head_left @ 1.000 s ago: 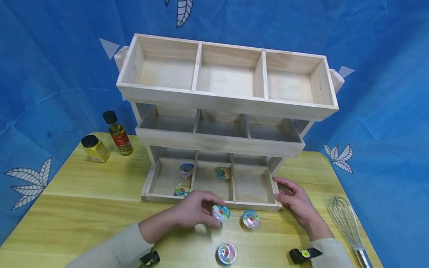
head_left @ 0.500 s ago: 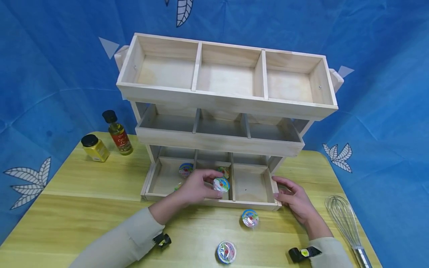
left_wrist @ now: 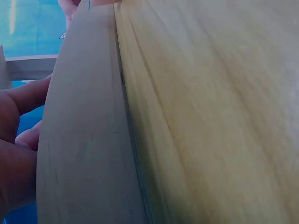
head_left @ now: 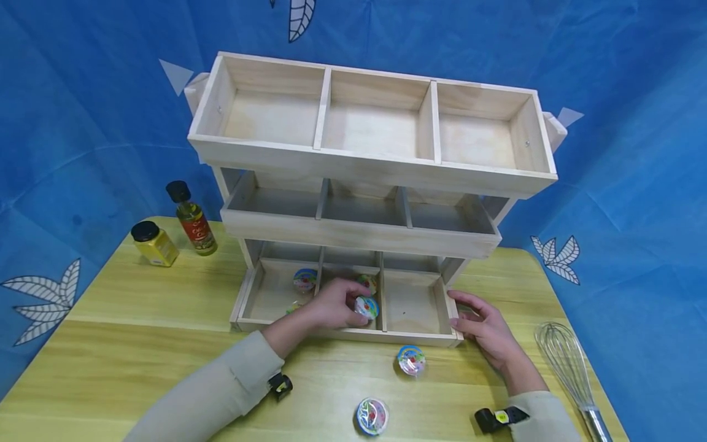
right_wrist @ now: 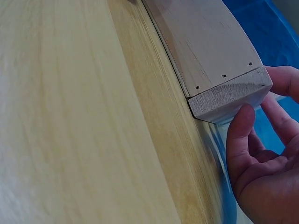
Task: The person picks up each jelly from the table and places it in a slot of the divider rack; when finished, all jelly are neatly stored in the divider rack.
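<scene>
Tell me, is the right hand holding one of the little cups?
No, the right hand touches the lower right end of the wooden rack instead.

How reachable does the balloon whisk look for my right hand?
Likely yes: the balloon whisk lies beside your right hand, nothing visible between them, though that hand holds the wooden rack.

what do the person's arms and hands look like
The left hand and right hand are bare. The left sleeve and right sleeve are plain pale grey-beige. The left wrist camera and right wrist camera are small and black; a yellow patch shows beside the right one.
</scene>
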A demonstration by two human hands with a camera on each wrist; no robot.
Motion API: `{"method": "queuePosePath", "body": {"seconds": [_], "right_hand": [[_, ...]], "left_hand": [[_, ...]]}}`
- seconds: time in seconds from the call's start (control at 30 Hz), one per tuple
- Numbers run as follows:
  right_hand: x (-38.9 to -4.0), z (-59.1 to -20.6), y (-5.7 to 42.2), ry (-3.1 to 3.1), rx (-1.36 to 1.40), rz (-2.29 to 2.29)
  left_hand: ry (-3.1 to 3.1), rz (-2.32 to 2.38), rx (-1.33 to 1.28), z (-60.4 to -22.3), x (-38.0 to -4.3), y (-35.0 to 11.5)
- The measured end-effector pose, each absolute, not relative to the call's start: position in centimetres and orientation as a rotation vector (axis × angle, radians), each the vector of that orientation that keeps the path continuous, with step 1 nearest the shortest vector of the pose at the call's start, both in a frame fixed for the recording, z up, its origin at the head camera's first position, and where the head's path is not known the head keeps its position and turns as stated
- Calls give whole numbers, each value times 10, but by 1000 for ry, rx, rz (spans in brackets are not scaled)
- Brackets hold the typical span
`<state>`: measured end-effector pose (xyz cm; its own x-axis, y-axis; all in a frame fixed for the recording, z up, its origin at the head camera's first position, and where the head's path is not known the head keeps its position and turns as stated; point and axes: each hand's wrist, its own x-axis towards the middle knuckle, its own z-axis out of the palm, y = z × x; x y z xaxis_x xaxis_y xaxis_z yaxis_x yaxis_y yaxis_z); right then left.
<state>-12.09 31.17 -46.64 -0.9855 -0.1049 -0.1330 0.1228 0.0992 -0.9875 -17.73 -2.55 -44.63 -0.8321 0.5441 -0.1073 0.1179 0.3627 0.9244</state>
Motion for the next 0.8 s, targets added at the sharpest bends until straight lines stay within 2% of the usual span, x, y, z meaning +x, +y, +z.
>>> {"method": "queuePosePath", "body": {"seconds": [0.23, 0.8], "right_hand": [[-120, -464, 312, 2193, 3, -2006], [-121, -467, 312, 2192, 32, -2009]], "left_hand": [[2191, 1438, 523, -449, -178, -23], [2125, 1325, 574, -447, -181, -23]]}}
